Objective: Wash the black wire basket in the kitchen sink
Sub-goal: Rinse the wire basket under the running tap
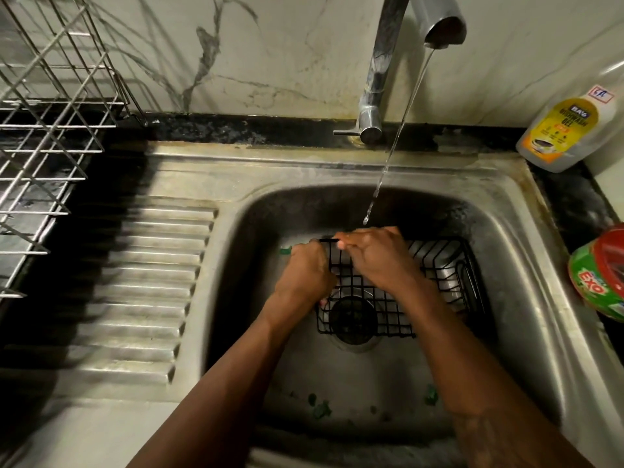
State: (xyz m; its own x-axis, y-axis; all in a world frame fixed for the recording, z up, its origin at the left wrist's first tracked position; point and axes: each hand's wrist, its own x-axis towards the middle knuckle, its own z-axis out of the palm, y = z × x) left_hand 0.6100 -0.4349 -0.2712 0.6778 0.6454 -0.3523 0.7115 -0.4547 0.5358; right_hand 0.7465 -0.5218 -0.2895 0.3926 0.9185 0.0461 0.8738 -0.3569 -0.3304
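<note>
The black wire basket (435,265) sits in the steel sink (506,231), over the round drain (353,320). My left hand (305,273) is curled at the basket's left side with a bit of green scrubber (285,250) showing past its knuckles. My right hand (378,258) grips the basket's upper rim wire, fingers curled over it. A thin stream of water (388,163) runs from the chrome tap (378,79) and lands just behind my hands.
A ribbed draining board (141,292) lies left of the basin, with a steel dish rack (47,130) at the far left. A dishwash gel bottle (567,130) and a green-red soap tub (601,275) stand on the right counter. Green scraps (320,408) lie in the basin's front.
</note>
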